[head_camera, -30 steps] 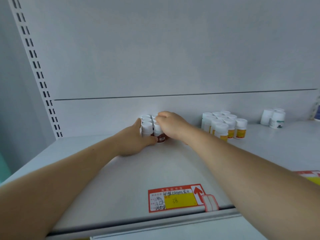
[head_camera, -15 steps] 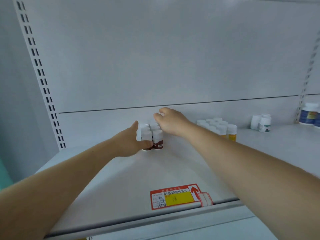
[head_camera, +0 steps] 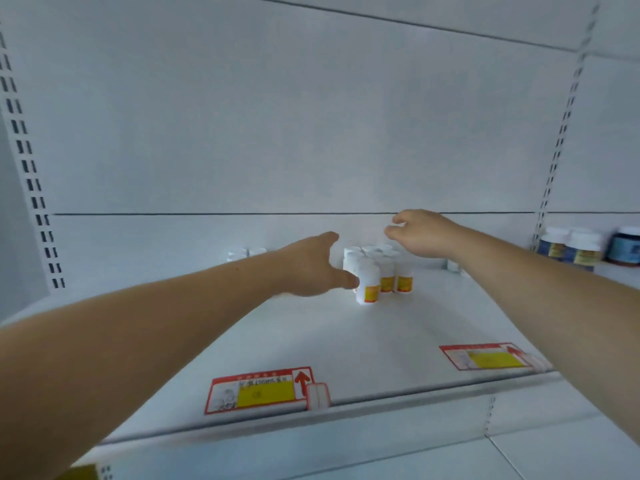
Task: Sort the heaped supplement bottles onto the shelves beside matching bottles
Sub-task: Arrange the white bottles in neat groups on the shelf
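Two open hands flank upright yellow-labelled bottles [head_camera: 377, 275]: left hand [head_camera: 311, 268] touching nearest, right hand [head_camera: 420, 233] loosely curled above, empty.

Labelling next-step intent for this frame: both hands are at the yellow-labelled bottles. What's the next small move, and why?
Probably close both hands in on the cluster of white yellow-labelled bottles to square it up. The left hand is open, its thumb at the front bottle, which stands forward of the rest. The right hand hovers over the caps with loosely curled fingers, holding nothing. Neither hand carries a bottle, so tidying seems likelier than placing.
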`<state>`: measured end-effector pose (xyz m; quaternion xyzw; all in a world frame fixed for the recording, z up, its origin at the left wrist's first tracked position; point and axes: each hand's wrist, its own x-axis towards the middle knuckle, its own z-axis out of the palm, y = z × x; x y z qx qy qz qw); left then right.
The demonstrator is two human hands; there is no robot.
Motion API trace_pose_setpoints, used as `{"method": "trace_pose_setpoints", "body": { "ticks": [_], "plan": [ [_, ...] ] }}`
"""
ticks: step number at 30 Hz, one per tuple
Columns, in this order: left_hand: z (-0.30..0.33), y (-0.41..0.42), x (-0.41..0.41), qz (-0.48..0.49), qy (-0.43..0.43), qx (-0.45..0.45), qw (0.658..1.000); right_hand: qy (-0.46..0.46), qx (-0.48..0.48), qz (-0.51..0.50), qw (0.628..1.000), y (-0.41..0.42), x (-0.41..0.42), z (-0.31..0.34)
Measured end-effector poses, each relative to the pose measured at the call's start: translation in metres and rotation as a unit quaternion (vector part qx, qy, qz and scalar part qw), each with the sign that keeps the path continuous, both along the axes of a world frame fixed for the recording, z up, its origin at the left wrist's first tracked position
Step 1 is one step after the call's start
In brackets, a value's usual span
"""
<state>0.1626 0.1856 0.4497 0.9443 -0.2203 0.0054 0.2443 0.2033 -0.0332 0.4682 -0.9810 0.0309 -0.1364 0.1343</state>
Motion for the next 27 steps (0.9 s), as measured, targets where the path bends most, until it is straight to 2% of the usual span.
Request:
{"method": "trace_pose_setpoints", "body": {
  "ticks": [3, 7, 11, 19, 27],
  "plan": [
    [-0.015, -0.036, 0.011, 0.035, 0.045, -0.011, 0.998, 0.026, 0.032, 0.053, 0.998, -0.018, 0.015, -0.018],
    [-0.034, -0.06, 0.024, 0.08, 0.092, -0.071, 0.99, 0.068, 0.094, 0.112, 0.987, -0.025, 0.026, -0.039],
    [-0.043, -0.072, 0.021, 0.093, 0.077, -0.127, 0.985, 0.066, 0.068, 0.141, 0.986, -0.024, 0.029, -0.045],
    [-0.043, -0.072, 0.025, 0.113, 0.087, -0.09, 0.986, 0.064, 0.079, 0.153, 0.983, -0.023, 0.036, -0.052],
    [-0.047, -0.073, 0.028, 0.105, 0.094, -0.109, 0.984, 0.071, 0.101, 0.158, 0.98, -0.024, 0.035, -0.052]
  ]
}}
